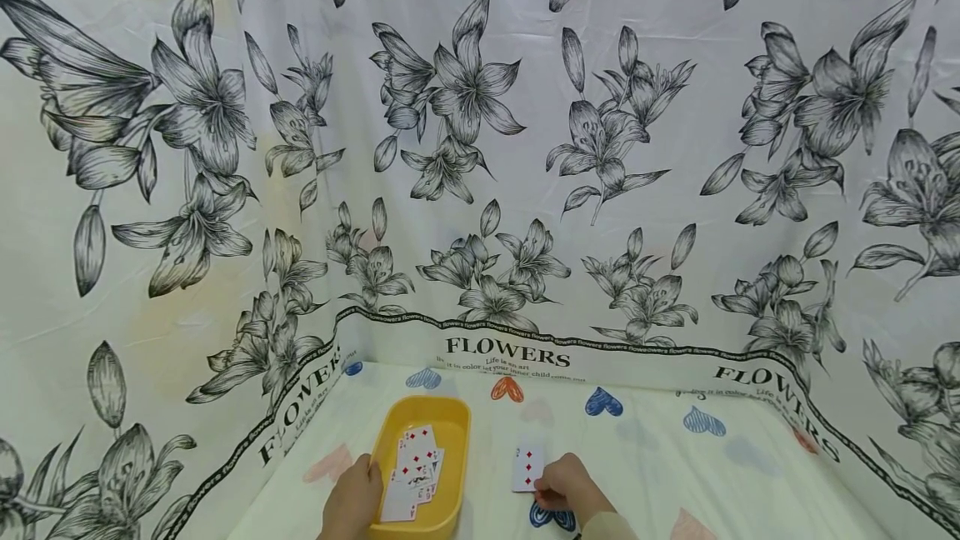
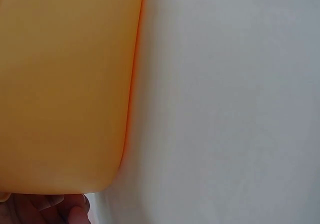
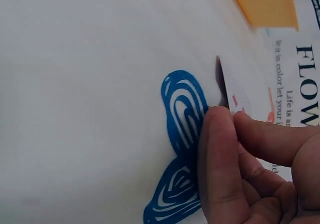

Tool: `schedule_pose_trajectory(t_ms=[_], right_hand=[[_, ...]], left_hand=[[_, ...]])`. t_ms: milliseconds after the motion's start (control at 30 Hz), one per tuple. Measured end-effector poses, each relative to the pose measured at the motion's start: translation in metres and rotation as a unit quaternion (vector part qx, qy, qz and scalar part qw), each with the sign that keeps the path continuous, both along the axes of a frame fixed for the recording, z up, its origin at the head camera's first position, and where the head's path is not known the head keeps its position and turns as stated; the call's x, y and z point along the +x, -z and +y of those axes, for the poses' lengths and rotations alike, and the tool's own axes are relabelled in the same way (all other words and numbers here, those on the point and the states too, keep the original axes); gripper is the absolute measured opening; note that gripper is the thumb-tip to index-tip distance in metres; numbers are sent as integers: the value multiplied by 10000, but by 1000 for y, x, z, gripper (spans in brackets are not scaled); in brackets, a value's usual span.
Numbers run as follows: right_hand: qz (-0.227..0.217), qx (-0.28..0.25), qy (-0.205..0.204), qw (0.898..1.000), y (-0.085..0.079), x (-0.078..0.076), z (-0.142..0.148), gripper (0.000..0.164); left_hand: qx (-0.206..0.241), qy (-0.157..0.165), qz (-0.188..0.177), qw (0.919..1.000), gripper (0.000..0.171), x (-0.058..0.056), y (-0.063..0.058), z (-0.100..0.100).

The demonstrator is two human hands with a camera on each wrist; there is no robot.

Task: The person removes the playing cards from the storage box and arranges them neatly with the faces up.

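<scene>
Two hands, one bin, one held card and at least four loose cards are in view; the overlap in the pile prevents an exact count. The right hand [image 1: 567, 480] has its fingers [image 3: 221, 159] pinching the held card [image 1: 527, 463] at its near right corner, so most of it extends ahead and left of them. It is white, face toward the head camera, with three red diamonds showing in a column. The left hand [image 1: 352, 492] grips the yellow bin [image 1: 464, 448], fingers curled at its left edge. To their right, inside it, lie the loose cards [image 1: 416, 461], white with red and black markings.
</scene>
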State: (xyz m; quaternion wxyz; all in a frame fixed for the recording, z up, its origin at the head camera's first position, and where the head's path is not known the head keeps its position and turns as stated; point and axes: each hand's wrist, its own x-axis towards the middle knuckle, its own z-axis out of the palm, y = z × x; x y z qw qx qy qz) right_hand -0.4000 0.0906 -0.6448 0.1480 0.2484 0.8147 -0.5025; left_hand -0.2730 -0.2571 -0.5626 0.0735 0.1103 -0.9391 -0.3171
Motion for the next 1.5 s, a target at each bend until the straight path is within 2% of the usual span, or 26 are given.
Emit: schedule_pose_trajectory(t_ms=[67,200,300,367,533,733,867,1133,1367,1500], right_hand=[[-36,75,-92,9999,-12,13,-3,30],[171,253,-336,9990,-49,47,-8,24],[382,491,-427,9971,-73,65,-12,25],[495,669,-433,9956,-81,72,-14,26],[713,1264,-644,9873,-85,80,-17,29],[970,1971,-1027,9702,-82,82,-16,33],[1008,2066,-1147,9664,-83,85,-16,35],[1138,1555,-1065,9755,-96,83,-21,31],[1311,469,-1074,9844,-110,71,-38,30],[1442,-217,-1075,9834,-119,68,-54,32]], left_hand=[[10,-6,26,10000,34,0,0,0],[45,-17,39,10000,30,0,1,1],[75,7,11,10000,32,0,1,-1],[84,19,3,10000,34,0,1,-2],[48,-1,2,10000,33,-1,-1,0],[6,-11,18,10000,30,0,0,0],[-26,-3,102,9999,27,0,1,0],[15,6,144,9999,25,2,-5,-2],[59,-57,141,9999,28,0,-5,-3],[74,-32,173,9998,28,0,-2,-1]])
